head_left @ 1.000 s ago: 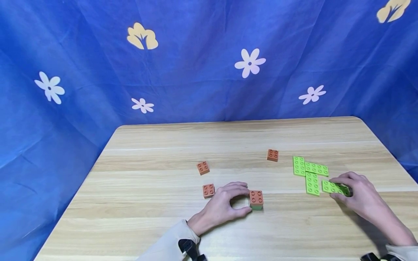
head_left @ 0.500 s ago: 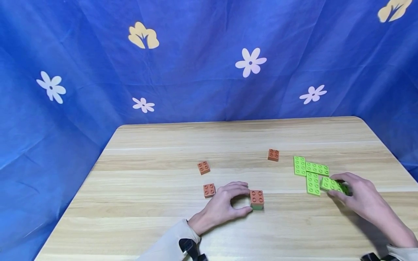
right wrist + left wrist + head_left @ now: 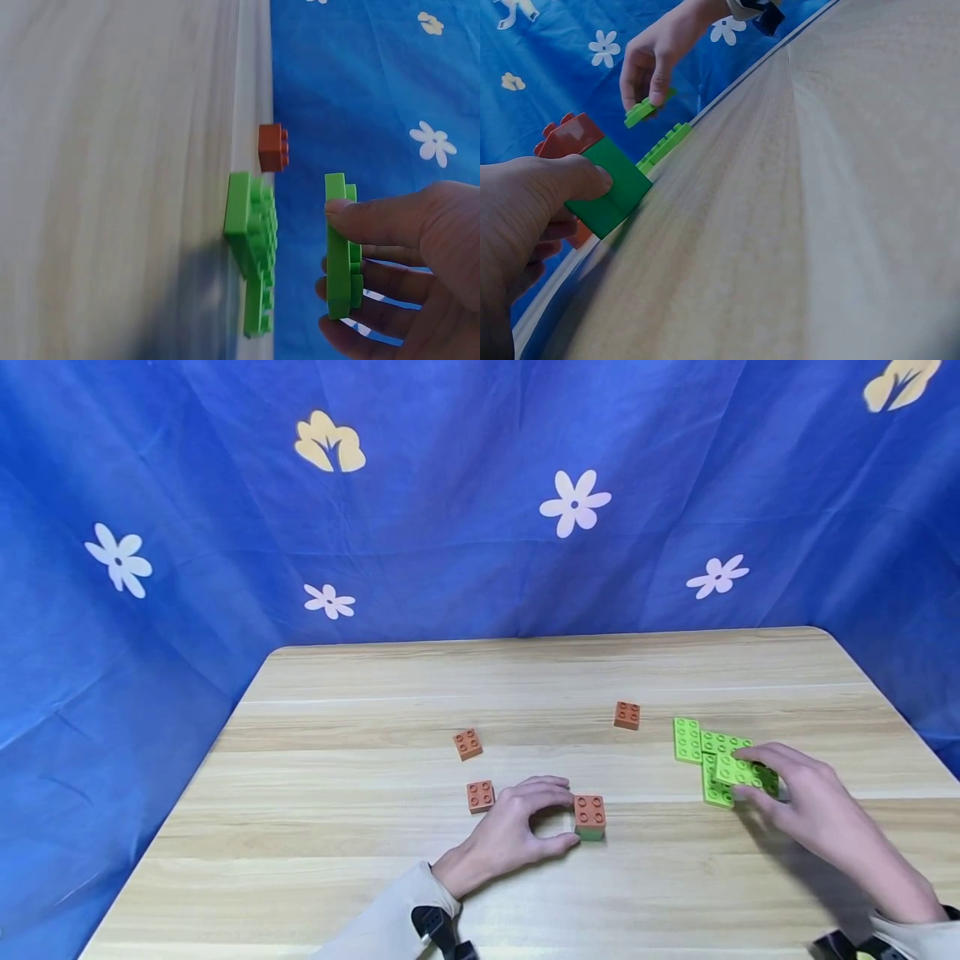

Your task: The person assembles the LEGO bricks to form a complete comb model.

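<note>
My left hand (image 3: 517, 827) rests on the table and pinches a small stack between thumb and fingers. The stack has an orange-red brick (image 3: 589, 811) with 2-by-2 studs on top of a dark green brick (image 3: 613, 191). Over on the right, my right hand (image 3: 806, 797) grips a long light green brick (image 3: 339, 259), thumb on one side and fingers on the other. That brick is raised off the table, studs up, and overlaps the other light green bricks in the head view. Those flat bricks, one of them this upper left brick (image 3: 687, 740), lie against each other on the table.
Loose orange-red bricks lie around: one red brick (image 3: 480, 797) close to the left hand, another red brick (image 3: 467, 744) behind it, and a third red brick (image 3: 627, 715) farther back. A blue flowered curtain (image 3: 450, 527) hangs behind the wooden table (image 3: 360, 693).
My right hand has lifted the light green brick from the table and moved it left, over the other light green bricks. The left hand and its stack have stayed put.
</note>
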